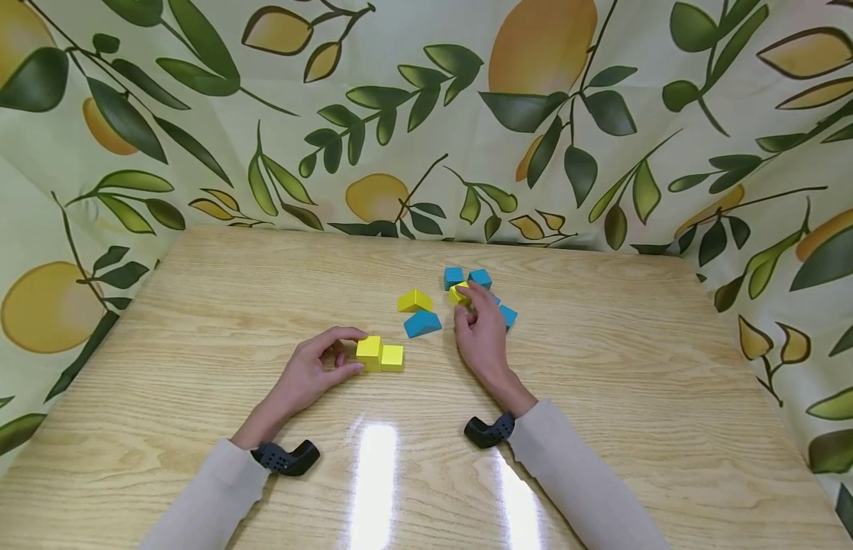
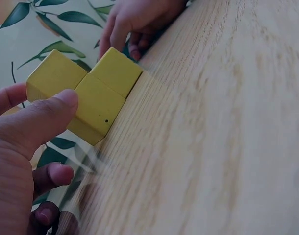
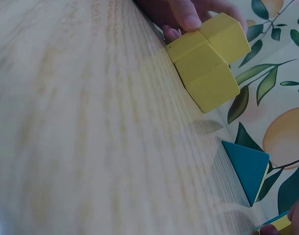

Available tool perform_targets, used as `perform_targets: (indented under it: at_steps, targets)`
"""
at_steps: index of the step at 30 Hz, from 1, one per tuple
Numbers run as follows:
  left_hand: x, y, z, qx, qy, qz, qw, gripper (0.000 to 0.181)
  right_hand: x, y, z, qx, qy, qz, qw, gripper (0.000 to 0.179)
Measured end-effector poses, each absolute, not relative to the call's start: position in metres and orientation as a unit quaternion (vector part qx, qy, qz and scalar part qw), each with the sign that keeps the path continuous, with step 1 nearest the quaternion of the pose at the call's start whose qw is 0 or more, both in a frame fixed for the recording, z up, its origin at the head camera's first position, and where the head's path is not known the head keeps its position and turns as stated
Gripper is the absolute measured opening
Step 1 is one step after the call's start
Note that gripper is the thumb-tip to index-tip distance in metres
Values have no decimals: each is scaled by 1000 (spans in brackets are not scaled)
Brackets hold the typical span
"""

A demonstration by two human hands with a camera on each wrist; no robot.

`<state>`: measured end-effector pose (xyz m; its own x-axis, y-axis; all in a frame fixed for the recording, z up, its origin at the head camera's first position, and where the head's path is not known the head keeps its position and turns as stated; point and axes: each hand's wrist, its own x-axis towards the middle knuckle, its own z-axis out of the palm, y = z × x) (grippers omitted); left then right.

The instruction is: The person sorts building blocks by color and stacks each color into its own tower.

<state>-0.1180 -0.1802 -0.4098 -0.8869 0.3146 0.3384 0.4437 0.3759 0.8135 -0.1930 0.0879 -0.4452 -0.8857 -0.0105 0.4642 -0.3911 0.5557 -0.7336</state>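
Note:
Two yellow cubes (image 1: 368,354) stand stacked, with a third yellow cube (image 1: 392,358) right beside the lower one. My left hand (image 1: 318,362) pinches the stack from the left; in the left wrist view the thumb (image 2: 61,105) lies across its side. Farther back, my right hand (image 1: 483,328) holds a small yellow block (image 1: 458,294) among the blue pieces. In the right wrist view, only part of that yellow block (image 3: 282,225) shows between the fingers at the lower right corner. A blue triangular block (image 1: 422,324) lies between the hands, just left of the right hand.
A yellow triangular block (image 1: 415,301) lies behind the blue triangular one. Two blue blocks (image 1: 453,277) stand beyond the right fingers, and another blue block (image 1: 508,317) shows beside that hand. A patterned cloth (image 1: 412,114) hangs behind the wooden table (image 1: 605,367).

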Motion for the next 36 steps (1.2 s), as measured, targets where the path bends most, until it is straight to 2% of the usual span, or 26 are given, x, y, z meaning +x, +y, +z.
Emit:
perform_targets:
  at_steps: [7, 13, 16, 24, 33, 36]
  targets:
    - [-119, -181, -410, -229, -828, -508, 63, 40, -193, 86, -447, 100, -872, 437, 196, 33]
    - [-119, -181, -410, -223, -831, -505, 60, 41, -200, 85, -447, 116, -866, 426, 235, 19]
    - [-118, -182, -410, -221, -832, -506, 61, 41, -202, 84, -447, 116, -860, 438, 236, 15]
    - [-118, -182, -412, -234, -824, -512, 65, 42, -199, 86, -446, 82, -848, 494, 175, 39]
    - [-117, -182, -411, -228, -831, -504, 64, 41, -198, 85, -446, 99, -864, 463, 173, 37]
    - [-117, -181, -410, -226, -831, -505, 62, 41, -197, 86, -444, 100, -862, 473, 155, 34]
